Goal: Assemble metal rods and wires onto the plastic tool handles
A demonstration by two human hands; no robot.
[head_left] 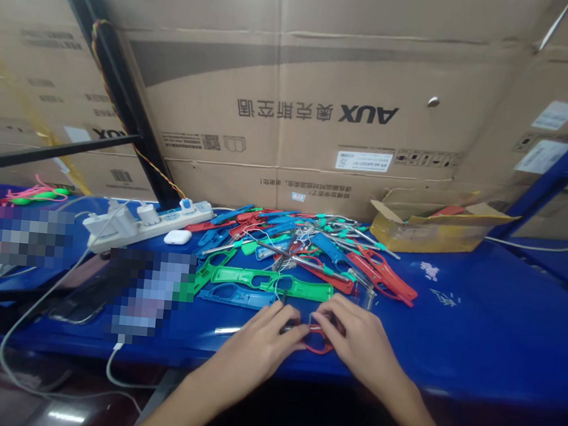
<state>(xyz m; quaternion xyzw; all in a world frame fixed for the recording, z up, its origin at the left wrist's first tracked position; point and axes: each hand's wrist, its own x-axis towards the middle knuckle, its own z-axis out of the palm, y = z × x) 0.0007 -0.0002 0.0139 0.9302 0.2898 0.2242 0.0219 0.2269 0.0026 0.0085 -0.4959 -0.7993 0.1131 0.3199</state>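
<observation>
Near the front edge of the blue table, my left hand (pixel 269 336) and my right hand (pixel 357 327) come together around a red utility lighter casing (pixel 319 352). Its open loop shows between them. Both hands are closed, fingertips pinching the casing; small parts under the fingers are hidden. A metal lighter tube (pixel 226 330) sticks out to the left from beneath my left hand. Just beyond my hands lie a green casing half (pixel 307 288) and a blue casing half (pixel 237 296). Behind these spreads a pile with red casing pieces (pixel 382 275), metal tubes and thin white wires.
A white power strip (pixel 184 216) with plugs and a white earbud case (pixel 177 237) are at left, near blurred phones and cables. An open cardboard box (pixel 426 232) stands back right. Small white bits (pixel 444 298) lie on the blue table (pixel 492 337). Large cartons (pixel 317 63) wall the back.
</observation>
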